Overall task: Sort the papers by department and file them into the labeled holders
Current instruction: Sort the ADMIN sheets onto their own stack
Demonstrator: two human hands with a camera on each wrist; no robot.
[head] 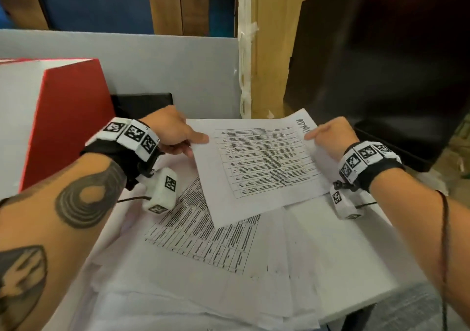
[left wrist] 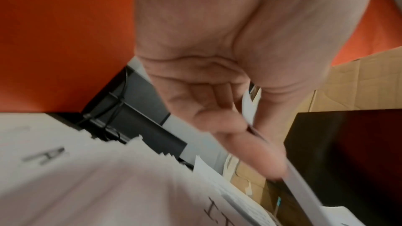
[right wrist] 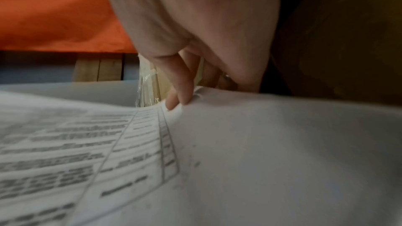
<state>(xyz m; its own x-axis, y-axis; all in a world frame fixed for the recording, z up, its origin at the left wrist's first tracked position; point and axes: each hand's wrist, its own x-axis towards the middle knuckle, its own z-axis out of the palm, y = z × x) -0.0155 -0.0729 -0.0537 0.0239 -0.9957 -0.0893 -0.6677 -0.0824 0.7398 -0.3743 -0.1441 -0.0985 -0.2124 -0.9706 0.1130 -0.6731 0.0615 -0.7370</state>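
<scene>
Held up between both hands: one printed sheet [head: 256, 162] with a table on it, tilted above the loose pile of papers [head: 203, 254] on the white table [head: 356, 267]. Left hand [head: 173, 132] pinching its left edge, thumb on top; right hand [head: 330, 137] pinching the right edge beside handwritten letters.

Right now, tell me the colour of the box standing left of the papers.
Red on its slanted side, white on the face beside it; the head view shows it best.

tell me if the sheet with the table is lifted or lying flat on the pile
Lifted. The left hand and right hand pinch the sheet at opposite edges, its near corner overlapping the pile.
</scene>
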